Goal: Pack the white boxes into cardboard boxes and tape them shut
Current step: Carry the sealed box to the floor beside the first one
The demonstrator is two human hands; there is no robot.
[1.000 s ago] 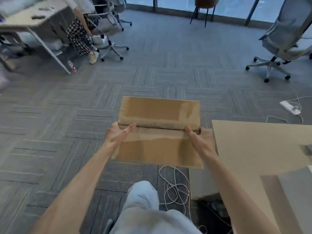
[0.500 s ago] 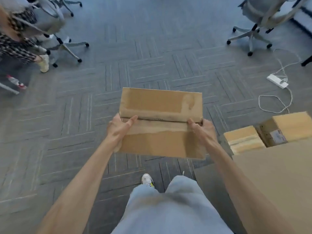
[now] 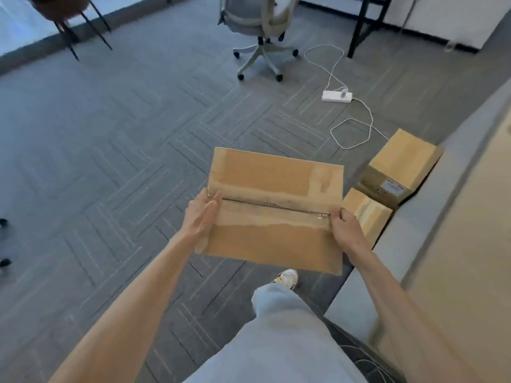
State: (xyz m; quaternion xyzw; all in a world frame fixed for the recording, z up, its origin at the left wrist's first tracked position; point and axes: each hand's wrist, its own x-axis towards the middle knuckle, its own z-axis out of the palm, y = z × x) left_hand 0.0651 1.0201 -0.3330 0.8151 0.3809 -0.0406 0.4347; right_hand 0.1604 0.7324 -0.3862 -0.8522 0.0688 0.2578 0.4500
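head view (the only one i have): the held box is up in the air in front of me, over the grey carpet, carried between both hands. its top flaps are closed and a strip of clear tape runs along the seam, so i judge this one packed and sealed (i can't see inside, and no white boxes show anywhere).

the left hand lies flat against the box's left end, fingers straight and pressed together, thumb over the top edge by the seam. the right hand grips the right end, fingers curled over the edge just beside the end of the tape.

to the right, on the floor, the far floor box and the near floor box sit just beside each other against a grey surface. both look closed, and the far one has a label on its side. i take them for finished ones, so what seems left for this box is setting it down near them. whether more boxes wait to be packed, i cannot tell.

the held box's long axis runs left to right, with the right end a little nearer to me. the seam follows that axis, the taped face points up toward the camera, and the short ends sit in the hands.
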